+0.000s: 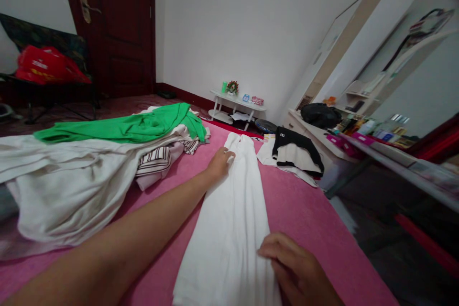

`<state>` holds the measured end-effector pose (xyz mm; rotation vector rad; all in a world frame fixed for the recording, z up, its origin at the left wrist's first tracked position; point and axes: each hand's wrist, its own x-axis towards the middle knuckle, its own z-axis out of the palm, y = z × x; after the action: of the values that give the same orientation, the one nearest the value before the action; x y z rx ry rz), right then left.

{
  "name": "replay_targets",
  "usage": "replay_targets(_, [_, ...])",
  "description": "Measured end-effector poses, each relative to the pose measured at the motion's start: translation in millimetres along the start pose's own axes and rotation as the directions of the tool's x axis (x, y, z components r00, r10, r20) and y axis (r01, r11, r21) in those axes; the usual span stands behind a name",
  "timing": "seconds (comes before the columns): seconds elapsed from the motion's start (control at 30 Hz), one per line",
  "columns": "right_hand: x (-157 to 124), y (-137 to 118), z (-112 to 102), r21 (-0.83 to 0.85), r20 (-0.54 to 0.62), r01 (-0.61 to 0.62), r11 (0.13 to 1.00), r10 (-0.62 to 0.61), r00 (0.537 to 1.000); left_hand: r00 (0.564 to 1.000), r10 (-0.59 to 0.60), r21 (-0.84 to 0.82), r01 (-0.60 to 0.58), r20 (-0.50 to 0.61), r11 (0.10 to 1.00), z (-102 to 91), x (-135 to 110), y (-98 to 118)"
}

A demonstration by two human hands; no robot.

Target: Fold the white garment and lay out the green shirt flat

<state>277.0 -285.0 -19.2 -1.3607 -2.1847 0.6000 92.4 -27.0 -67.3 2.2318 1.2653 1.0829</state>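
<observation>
White trousers [233,220] lie lengthwise on the pink bedspread [297,210], folded into a long strip with creases running along it. Close to the narrow far end, my left hand [219,163] has its fingers curled on the left edge of the cloth. My right hand [294,263] pinches the right edge nearer to me, thumb and forefinger together on the fabric. The lowest part of the trousers runs out of the picture.
On the left lies a heap of clothes with a green garment [125,126] on top of pale cloth [71,191]. Folded black and white clothes [296,150] sit at the right edge of the bed. Beyond stand a low white table [236,100] and a dressing table [308,134].
</observation>
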Motion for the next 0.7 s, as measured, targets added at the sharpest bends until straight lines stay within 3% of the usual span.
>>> replay_targets(0.13, [-3,23,-7,-0.119,-0.077,-0.003,0.993,-0.007,0.997,0.964,0.221,-0.025,-0.22,0.147,0.975,-28.6,-24,-13])
replay_targets(0.23, [-3,26,-7,-0.186,-0.009,0.081,0.979,-0.084,0.996,0.872,0.379,-0.094,-0.368,0.31,0.925,-60.0,-50,-8])
replay_targets(0.33, [1,19,-9,-0.253,0.083,0.209,0.944,-0.194,0.977,0.783,0.46,-0.129,-0.45,0.419,0.883,-91.3,-77,12])
replay_targets(0.43, [4,19,-8,-0.3,0.115,0.295,0.907,-0.273,0.955,0.688,0.501,-0.181,-0.485,0.526,0.856,-113.7,-102,36])
replay_targets(0.53, [5,29,0,-0.281,0.108,0.335,0.899,-0.317,0.942,0.611,0.537,-0.259,-0.487,0.582,0.834,-122.4,-122,52])
replay_targets(0.7, [6,29,4,-0.091,-0.011,0.235,0.968,-0.237,0.971,0.608,0.542,-0.377,-0.39,0.58,0.84,-127.2,-134,65])
